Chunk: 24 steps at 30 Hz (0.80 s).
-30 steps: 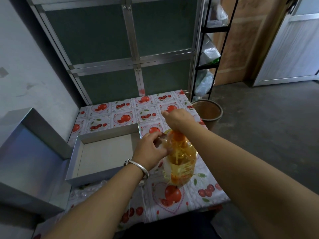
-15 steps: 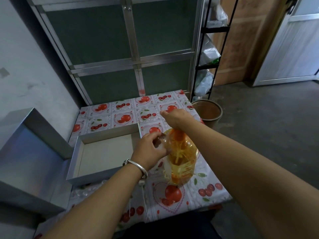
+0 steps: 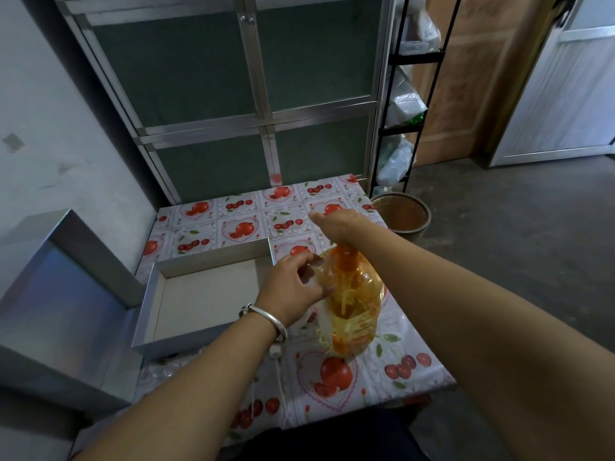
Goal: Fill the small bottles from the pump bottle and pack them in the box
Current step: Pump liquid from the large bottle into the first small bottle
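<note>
Fruit-printed oilcloth is covering the small table (image 3: 239, 211), which is standing against a green-panelled cabinet (image 3: 213, 68), with a brown bucket (image 3: 401, 214) sitting on the floor off its far right corner. Toward the near right part of the table the pump bottle (image 3: 352, 307), amber and part full, is standing upright. The right hand (image 3: 339, 224) is resting on its orange pump head, fingers curled over the top as if pressing down. The left hand (image 3: 293, 287) is pinching something small and clear, probably a small bottle (image 3: 314, 277), against the spout side; its outline is too blurred to confirm. The open box (image 3: 206, 261) is lying just left of the bottle. This looks like the filling step; next, the small bottle should be capped and set in the box.
</note>
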{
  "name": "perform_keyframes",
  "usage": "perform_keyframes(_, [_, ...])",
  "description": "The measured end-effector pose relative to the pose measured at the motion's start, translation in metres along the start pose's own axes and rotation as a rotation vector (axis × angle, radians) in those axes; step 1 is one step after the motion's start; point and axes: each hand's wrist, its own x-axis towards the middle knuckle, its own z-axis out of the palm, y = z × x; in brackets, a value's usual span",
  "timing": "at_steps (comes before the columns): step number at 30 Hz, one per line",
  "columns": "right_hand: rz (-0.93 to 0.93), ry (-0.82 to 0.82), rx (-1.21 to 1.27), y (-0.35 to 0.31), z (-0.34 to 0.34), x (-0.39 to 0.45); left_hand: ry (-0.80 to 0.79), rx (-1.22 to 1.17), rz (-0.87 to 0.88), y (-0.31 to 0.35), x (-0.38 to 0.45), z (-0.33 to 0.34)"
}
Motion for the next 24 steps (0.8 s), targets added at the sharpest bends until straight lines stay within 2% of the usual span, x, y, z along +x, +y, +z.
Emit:
perform_keyframes(3, [-0.042,0.054,-0.069,-0.001,0.005,0.000,0.007,-0.004,-0.002,0.000,0.001,0.000])
perform_keyframes(6, [-0.034,0.118,-0.032,0.003,0.012,0.005,-0.003,-0.001,-0.015,-0.001,-0.002,0.002])
perform_keyframes(13, [0.003,0.010,0.068,0.001,0.004,0.007,-0.005,-0.006,-0.014,0.000,-0.002,-0.001])
perform_keyframes(18, [-0.031,0.094,-0.015,0.004,0.011,0.013,-0.011,-0.002,-0.011,0.000,-0.001,0.002])
perform_keyframes(24, [0.024,0.036,0.046,0.000,0.006,0.006,-0.002,0.007,-0.006,0.003,-0.002,0.002])
